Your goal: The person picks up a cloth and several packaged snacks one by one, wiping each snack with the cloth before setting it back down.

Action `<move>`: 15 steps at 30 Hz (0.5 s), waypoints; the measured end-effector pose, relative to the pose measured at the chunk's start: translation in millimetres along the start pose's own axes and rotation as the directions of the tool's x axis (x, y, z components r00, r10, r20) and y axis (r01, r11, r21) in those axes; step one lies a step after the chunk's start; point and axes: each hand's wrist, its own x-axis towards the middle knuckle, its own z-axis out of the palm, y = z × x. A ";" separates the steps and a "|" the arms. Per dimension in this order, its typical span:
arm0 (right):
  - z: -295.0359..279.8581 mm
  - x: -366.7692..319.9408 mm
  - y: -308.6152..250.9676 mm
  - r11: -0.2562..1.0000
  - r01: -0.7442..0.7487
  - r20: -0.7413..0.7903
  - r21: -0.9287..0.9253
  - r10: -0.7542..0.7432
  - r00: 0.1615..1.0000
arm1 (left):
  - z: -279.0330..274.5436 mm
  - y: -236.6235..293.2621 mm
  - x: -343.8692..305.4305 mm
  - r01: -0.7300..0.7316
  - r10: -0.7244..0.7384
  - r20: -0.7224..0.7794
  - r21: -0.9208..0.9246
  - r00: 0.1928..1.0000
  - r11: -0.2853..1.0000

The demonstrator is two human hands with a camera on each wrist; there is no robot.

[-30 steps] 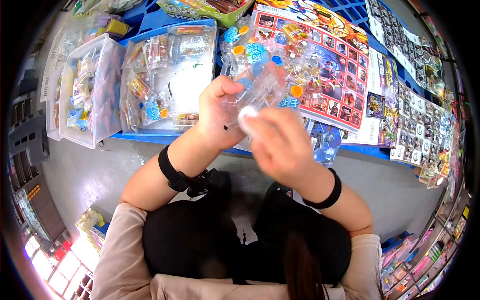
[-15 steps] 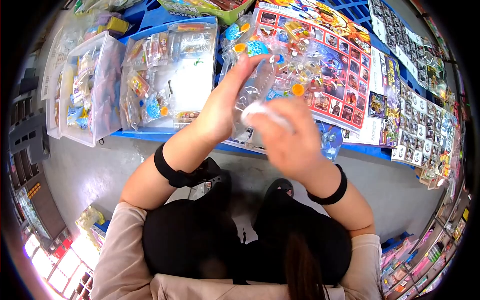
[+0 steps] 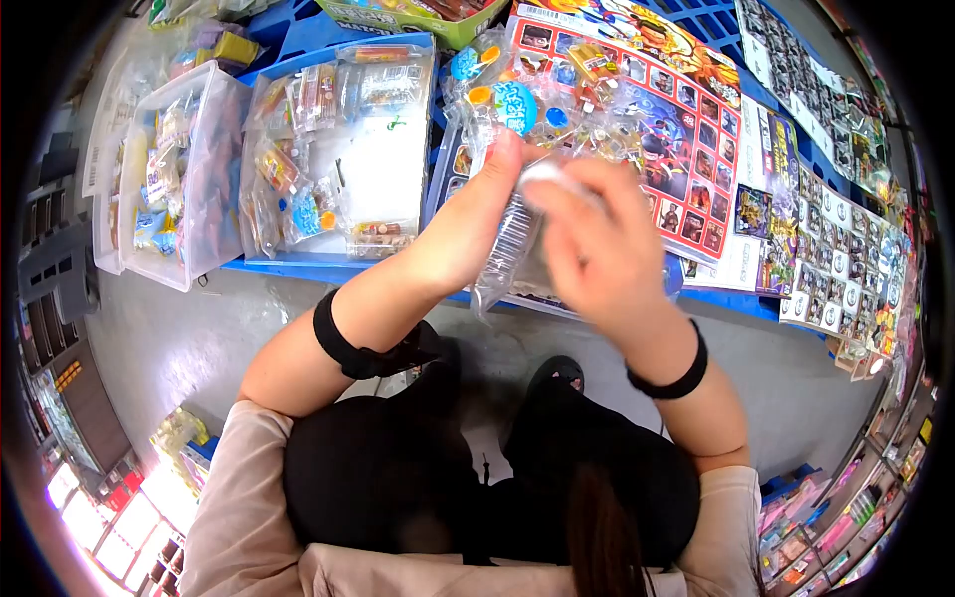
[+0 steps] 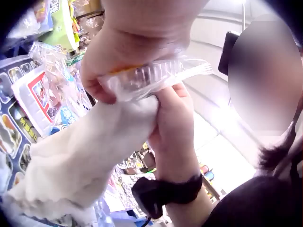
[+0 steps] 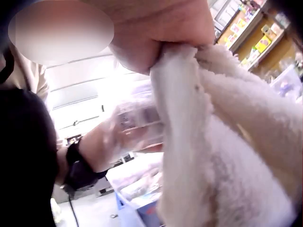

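Note:
My left hand (image 3: 472, 221) grips a clear plastic packet (image 3: 509, 244) with a ridged clear piece inside, held in front of the blue rack's near edge. A white fluffy cloth (image 5: 222, 142) is pinched in my right hand (image 3: 609, 234), which is blurred in the head view. In the left wrist view the cloth (image 4: 90, 151) lies against the packet (image 4: 147, 78), with the left hand (image 4: 142, 35) above and the right hand (image 4: 173, 127) below. The right wrist view shows the left hand (image 5: 102, 142) behind the cloth.
A blue-edged tray (image 3: 383, 164) of small packets and a clear bin (image 3: 199, 254) of packets stand at left. Loose clear packets lie on a red picture sheet (image 3: 686, 179). More printed sheets (image 3: 831, 259) are at right, a green box (image 3: 428, 28) at the back.
The left hand has turned, so the packet's ridged side shows and its end hangs lower. The right hand has moved right and slightly up with the cloth.

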 end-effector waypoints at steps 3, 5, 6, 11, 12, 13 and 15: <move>10.6 -6.7 -15.8 0.989 0.098 -0.022 0.110 -0.096 0.995 | -13.7 0.3 3.3 0.072 -0.072 -0.019 0.016 0.997 0.997; 10.9 -7.0 -15.6 0.986 0.103 -0.046 0.133 -0.097 0.994 | -19.9 -1.9 1.8 0.050 -0.059 0.092 0.088 0.994 0.995; 8.9 -5.0 -13.0 0.995 0.032 -0.098 0.091 -0.023 0.995 | -15.5 -4.5 -0.7 -0.018 0.021 0.107 -0.025 0.994 1.000; 6.4 0.5 1.6 0.956 -0.186 -0.131 0.227 0.219 0.967 | -15.2 -4.7 -7.5 -0.155 0.153 0.227 -0.007 0.962 0.988; 7.3 -1.4 8.9 0.974 -0.135 -0.115 0.184 0.158 0.981 | -15.9 1.2 -8.5 -0.115 0.134 0.258 -0.085 0.957 0.990; 7.6 -3.4 13.1 0.987 -0.084 -0.096 0.141 0.098 0.991 | -17.2 1.3 -8.3 -0.115 0.133 0.259 -0.084 0.957 0.990; 4.9 -6.8 12.0 0.979 -0.132 -0.036 0.157 0.140 0.990 | -21.5 -4.6 -2.2 -0.157 0.206 0.330 -0.169 0.921 0.973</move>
